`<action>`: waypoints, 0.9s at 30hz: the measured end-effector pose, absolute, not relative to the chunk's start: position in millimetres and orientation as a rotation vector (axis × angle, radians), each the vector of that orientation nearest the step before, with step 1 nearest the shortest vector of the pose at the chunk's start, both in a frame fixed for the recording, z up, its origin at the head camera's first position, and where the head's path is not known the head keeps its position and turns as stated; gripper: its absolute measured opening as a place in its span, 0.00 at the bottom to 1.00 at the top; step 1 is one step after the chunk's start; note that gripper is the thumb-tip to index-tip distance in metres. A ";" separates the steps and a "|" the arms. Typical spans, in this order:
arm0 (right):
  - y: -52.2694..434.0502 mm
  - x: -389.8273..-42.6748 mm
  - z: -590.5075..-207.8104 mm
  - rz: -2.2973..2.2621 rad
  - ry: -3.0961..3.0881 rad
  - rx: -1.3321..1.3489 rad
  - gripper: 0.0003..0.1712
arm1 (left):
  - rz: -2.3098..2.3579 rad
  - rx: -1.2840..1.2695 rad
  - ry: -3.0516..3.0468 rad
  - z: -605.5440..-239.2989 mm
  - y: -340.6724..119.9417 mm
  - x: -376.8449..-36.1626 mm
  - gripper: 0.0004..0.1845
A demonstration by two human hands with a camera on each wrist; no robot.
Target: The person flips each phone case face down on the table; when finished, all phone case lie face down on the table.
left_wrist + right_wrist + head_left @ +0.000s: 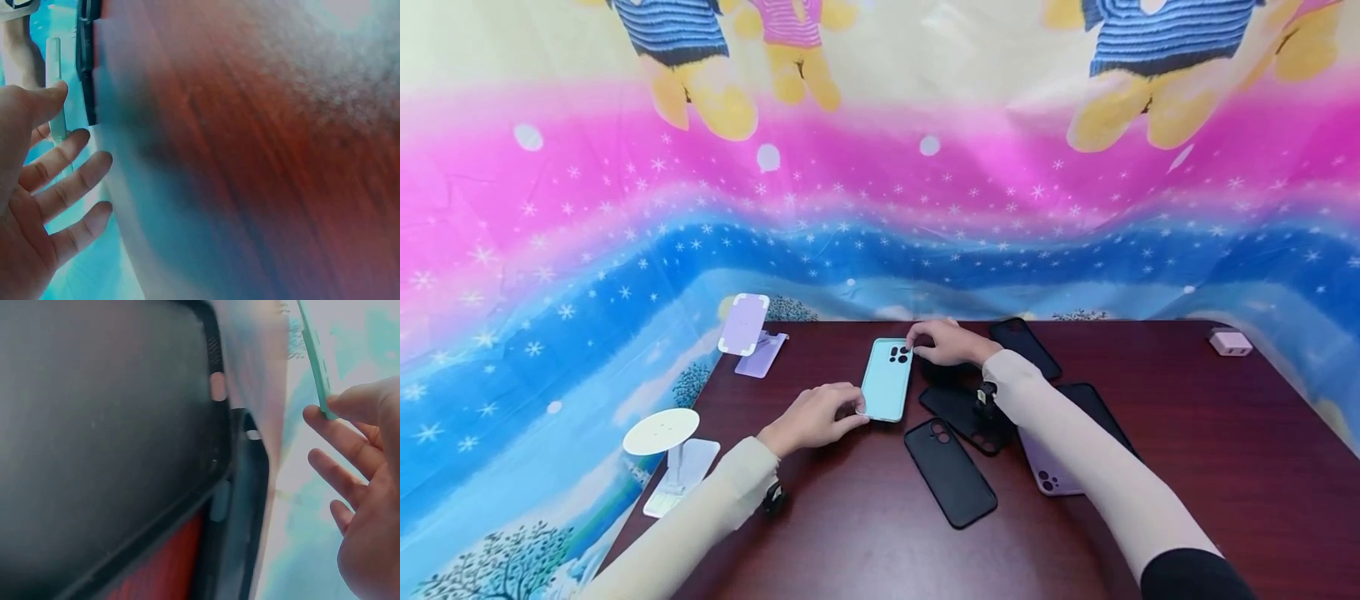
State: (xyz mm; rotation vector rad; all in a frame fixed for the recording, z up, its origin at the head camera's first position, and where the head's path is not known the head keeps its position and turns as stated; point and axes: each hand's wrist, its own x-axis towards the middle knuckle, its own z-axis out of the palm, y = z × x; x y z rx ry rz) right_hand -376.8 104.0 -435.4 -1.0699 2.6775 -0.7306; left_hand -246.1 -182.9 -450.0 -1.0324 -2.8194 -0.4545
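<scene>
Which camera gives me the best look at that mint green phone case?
The head view: the mint green phone case shows its broad face and camera cutouts there. The left wrist view shows only its narrow edge, partly covered; the right wrist view, a slim edge cut off at the top.

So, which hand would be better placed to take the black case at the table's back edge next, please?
Probably the right hand: that black case lies closer to it. The left hand is farther off, at the near left corner of the mint case, which both hands pinch.
</scene>
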 end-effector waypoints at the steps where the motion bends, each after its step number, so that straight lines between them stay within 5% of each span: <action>1: 105.5 -375.4 -433.1 -0.747 2.669 -1.081 0.07 | -0.471 -1.042 -2.808 -447.6 -184.2 -245.1 0.07; 27: 150.0 -323.6 -383.8 -1.268 2.642 -1.337 0.19 | -0.636 -1.323 -2.484 -378.6 -171.4 -215.2 0.07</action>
